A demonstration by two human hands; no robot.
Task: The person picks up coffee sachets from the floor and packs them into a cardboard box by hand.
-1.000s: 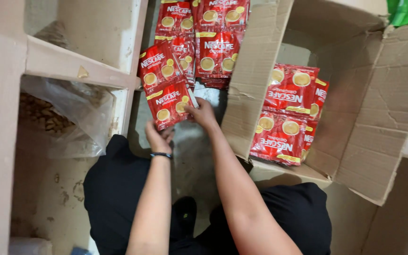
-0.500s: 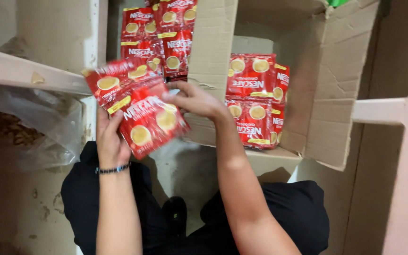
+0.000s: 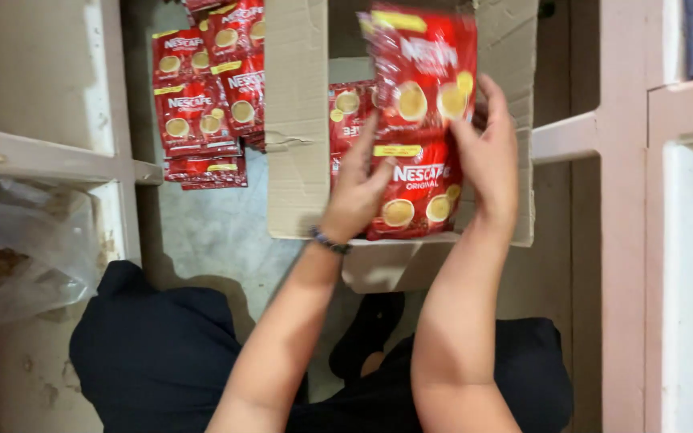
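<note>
**Two red sachet packs held over an open carton**

A pair of red sachet packs [image 3: 419,120], one above the other, is held upright between both hands above the open cardboard carton [image 3: 298,120]. The left hand [image 3: 356,188] is pressed against the packs' left edge, fingers extended upward, a beaded band worn at the wrist. The right hand [image 3: 489,152] is clasped round the right edge, thumb laid on the front. More red packs [image 3: 345,108] are seen inside the carton, behind the held pair. Further left, a loose pile of the same packs [image 3: 206,96] is laid on the grey floor [image 3: 210,232]. A clear plastic bag [image 3: 26,248] is tucked under a pale shelf [image 3: 42,156].
</note>
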